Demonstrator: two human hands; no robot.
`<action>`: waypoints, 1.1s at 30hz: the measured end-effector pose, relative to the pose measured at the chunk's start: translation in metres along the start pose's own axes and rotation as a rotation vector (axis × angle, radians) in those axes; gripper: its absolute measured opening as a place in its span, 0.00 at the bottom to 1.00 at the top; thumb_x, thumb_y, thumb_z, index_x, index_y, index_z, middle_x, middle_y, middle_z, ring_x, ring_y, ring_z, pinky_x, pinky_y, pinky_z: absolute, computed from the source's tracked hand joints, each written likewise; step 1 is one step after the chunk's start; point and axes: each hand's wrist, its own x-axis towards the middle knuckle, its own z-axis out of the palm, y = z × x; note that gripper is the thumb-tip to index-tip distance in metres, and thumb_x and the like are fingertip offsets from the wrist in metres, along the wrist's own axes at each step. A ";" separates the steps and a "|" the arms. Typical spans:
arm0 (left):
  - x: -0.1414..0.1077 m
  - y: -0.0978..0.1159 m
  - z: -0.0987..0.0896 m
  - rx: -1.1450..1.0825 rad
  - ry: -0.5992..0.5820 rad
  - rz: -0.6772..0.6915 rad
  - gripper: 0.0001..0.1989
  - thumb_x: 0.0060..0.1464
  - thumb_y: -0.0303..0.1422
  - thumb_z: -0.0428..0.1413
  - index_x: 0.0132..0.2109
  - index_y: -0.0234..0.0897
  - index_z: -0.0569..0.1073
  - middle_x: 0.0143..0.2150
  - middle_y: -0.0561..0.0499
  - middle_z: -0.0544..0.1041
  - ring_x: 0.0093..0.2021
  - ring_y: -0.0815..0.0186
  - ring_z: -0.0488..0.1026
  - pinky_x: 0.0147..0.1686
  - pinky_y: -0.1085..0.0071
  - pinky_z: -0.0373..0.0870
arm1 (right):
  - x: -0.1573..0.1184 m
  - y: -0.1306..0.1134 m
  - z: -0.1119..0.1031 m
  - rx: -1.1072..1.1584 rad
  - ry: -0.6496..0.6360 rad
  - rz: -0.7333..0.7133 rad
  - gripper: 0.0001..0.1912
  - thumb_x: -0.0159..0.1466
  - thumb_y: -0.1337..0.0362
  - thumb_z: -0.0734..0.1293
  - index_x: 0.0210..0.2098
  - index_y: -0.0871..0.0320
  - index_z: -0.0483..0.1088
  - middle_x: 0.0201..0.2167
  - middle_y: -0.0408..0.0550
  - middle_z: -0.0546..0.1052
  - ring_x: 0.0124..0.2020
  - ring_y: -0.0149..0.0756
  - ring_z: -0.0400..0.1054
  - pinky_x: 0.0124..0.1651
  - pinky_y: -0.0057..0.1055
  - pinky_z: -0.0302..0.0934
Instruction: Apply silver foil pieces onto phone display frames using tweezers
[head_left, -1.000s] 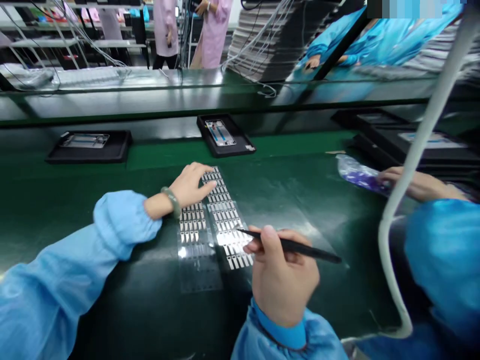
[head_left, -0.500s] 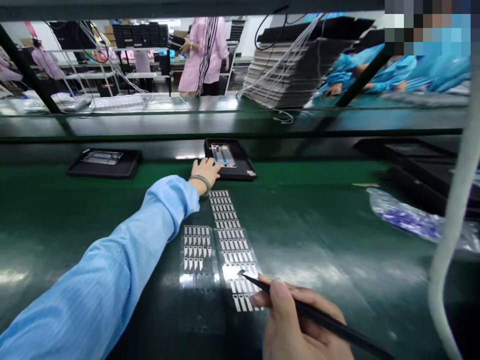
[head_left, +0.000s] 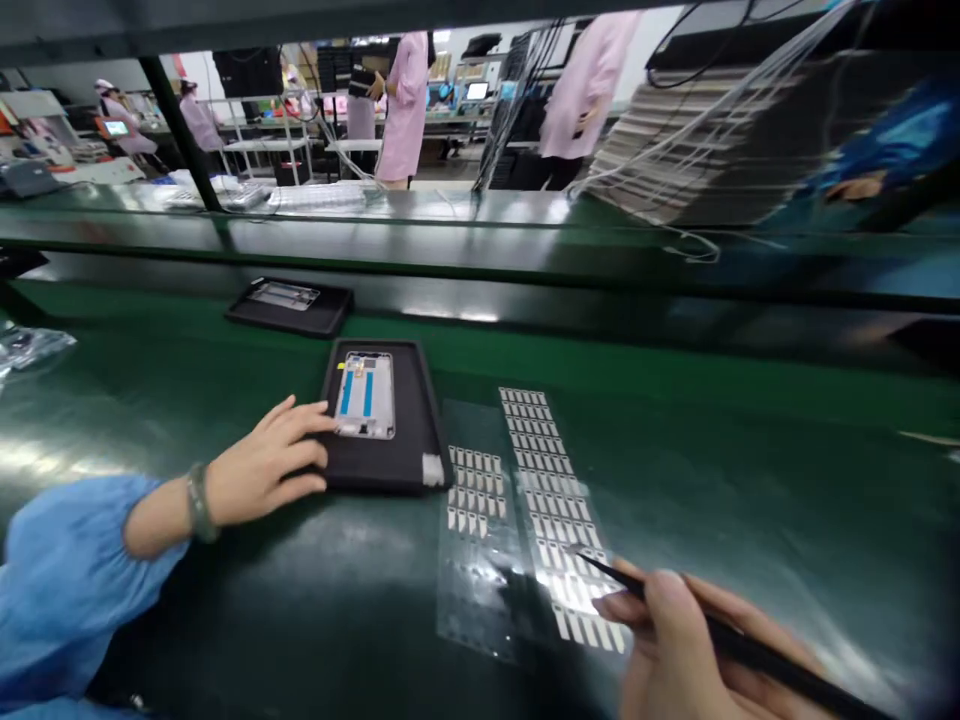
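Observation:
My left hand [head_left: 270, 462], fingers spread, rests against the left edge of a black tray [head_left: 409, 425]. A phone frame [head_left: 379, 400] with two blue strips lies in that tray. Between the fingers of my right hand [head_left: 690, 640] is a pair of black tweezers [head_left: 630, 585]. Their tips are over a clear sheet with rows of small pale stickers [head_left: 559, 500]; whether they grip a sticker is hard to make out. Just left of it lies a second clear sheet [head_left: 469, 590], its upper part bearing similar stickers.
Farther back on the green bench, another black tray [head_left: 330, 318] holds a second phone frame [head_left: 285, 294]. A clear plastic bag [head_left: 30, 348] lies at the far left. Behind a raised shelf stand a tall stack of trays [head_left: 697, 140], hanging cables and people in pink.
My left hand has brought the tray from the back of the bench nearer and to the left of the sticker sheets. The view has turned left; the right hand still holds the tweezers.

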 end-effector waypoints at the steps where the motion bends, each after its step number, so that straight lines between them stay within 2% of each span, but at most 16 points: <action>1: -0.020 0.005 -0.002 -0.043 -0.032 0.012 0.05 0.58 0.33 0.52 0.40 0.40 0.72 0.61 0.46 0.64 0.67 0.56 0.52 0.64 0.47 0.46 | 0.002 0.000 0.001 0.040 -0.033 0.024 0.12 0.49 0.59 0.75 0.30 0.55 0.72 0.22 0.42 0.75 0.19 0.28 0.67 0.24 0.27 0.65; 3: -0.052 0.019 -0.002 -0.119 -0.103 0.006 0.03 0.56 0.31 0.54 0.38 0.41 0.72 0.65 0.47 0.60 0.68 0.53 0.46 0.64 0.44 0.44 | 0.005 0.000 0.005 0.096 -0.085 0.076 0.12 0.45 0.61 0.77 0.27 0.55 0.74 0.21 0.45 0.74 0.17 0.30 0.66 0.21 0.30 0.64; 6: -0.085 0.045 0.002 -0.202 -0.202 -0.006 0.03 0.52 0.31 0.58 0.36 0.42 0.73 0.68 0.51 0.54 0.69 0.50 0.42 0.64 0.41 0.41 | 0.008 -0.001 0.013 0.117 -0.194 0.192 0.11 0.42 0.63 0.77 0.24 0.55 0.74 0.20 0.47 0.74 0.16 0.30 0.65 0.19 0.31 0.62; 9: -0.102 0.072 0.002 -0.252 -0.281 0.045 0.06 0.46 0.33 0.61 0.34 0.44 0.72 0.68 0.56 0.53 0.68 0.49 0.45 0.64 0.41 0.33 | 0.006 -0.005 0.020 0.136 -0.248 0.241 0.10 0.43 0.64 0.77 0.25 0.56 0.74 0.20 0.49 0.75 0.15 0.29 0.64 0.18 0.30 0.60; 12: -0.107 0.083 -0.005 -0.319 -0.317 0.095 0.11 0.41 0.31 0.62 0.35 0.44 0.71 0.67 0.57 0.55 0.68 0.49 0.48 0.65 0.44 0.27 | -0.004 -0.013 0.029 0.162 -0.254 0.229 0.12 0.45 0.65 0.76 0.30 0.56 0.74 0.20 0.48 0.76 0.15 0.28 0.65 0.18 0.28 0.61; 15: -0.098 0.068 -0.012 -0.427 -0.216 0.090 0.15 0.45 0.38 0.61 0.42 0.44 0.70 0.65 0.51 0.60 0.66 0.50 0.52 0.66 0.47 0.35 | -0.018 -0.023 0.045 0.172 -0.358 0.220 0.13 0.47 0.63 0.76 0.30 0.58 0.72 0.22 0.48 0.77 0.15 0.27 0.66 0.19 0.25 0.64; 17: -0.083 0.046 -0.013 -0.411 -0.079 0.044 0.09 0.53 0.37 0.56 0.43 0.42 0.70 0.63 0.47 0.64 0.64 0.53 0.56 0.64 0.50 0.45 | -0.030 -0.027 0.061 0.165 -0.464 0.235 0.16 0.46 0.60 0.77 0.30 0.59 0.71 0.22 0.47 0.78 0.17 0.28 0.68 0.21 0.26 0.66; 19: -0.063 0.022 -0.009 -0.333 0.034 -0.003 0.04 0.59 0.31 0.50 0.40 0.40 0.69 0.60 0.46 0.66 0.63 0.56 0.58 0.61 0.53 0.52 | -0.041 -0.027 0.081 0.124 -0.609 0.291 0.16 0.47 0.58 0.76 0.29 0.59 0.70 0.23 0.45 0.78 0.17 0.27 0.69 0.22 0.26 0.68; 23: -0.034 -0.009 0.007 -0.254 0.133 -0.081 0.06 0.60 0.35 0.51 0.40 0.37 0.68 0.55 0.42 0.70 0.59 0.55 0.63 0.55 0.53 0.59 | -0.061 -0.015 0.122 0.100 -0.804 0.370 0.15 0.50 0.58 0.75 0.30 0.60 0.70 0.24 0.44 0.78 0.19 0.27 0.71 0.24 0.23 0.70; 27: -0.030 -0.013 0.018 -0.282 0.121 -0.094 0.09 0.58 0.38 0.53 0.41 0.37 0.68 0.51 0.44 0.73 0.57 0.56 0.66 0.55 0.53 0.58 | -0.074 0.002 0.145 0.042 -0.897 0.411 0.15 0.51 0.58 0.74 0.30 0.60 0.69 0.24 0.42 0.78 0.19 0.27 0.71 0.24 0.24 0.70; 33: -0.036 -0.007 0.022 -0.325 0.121 -0.080 0.06 0.60 0.35 0.52 0.41 0.37 0.67 0.51 0.44 0.72 0.57 0.58 0.64 0.58 0.54 0.57 | -0.077 0.009 0.144 -0.111 -0.973 0.353 0.16 0.52 0.56 0.73 0.30 0.60 0.68 0.20 0.41 0.76 0.19 0.30 0.73 0.24 0.25 0.70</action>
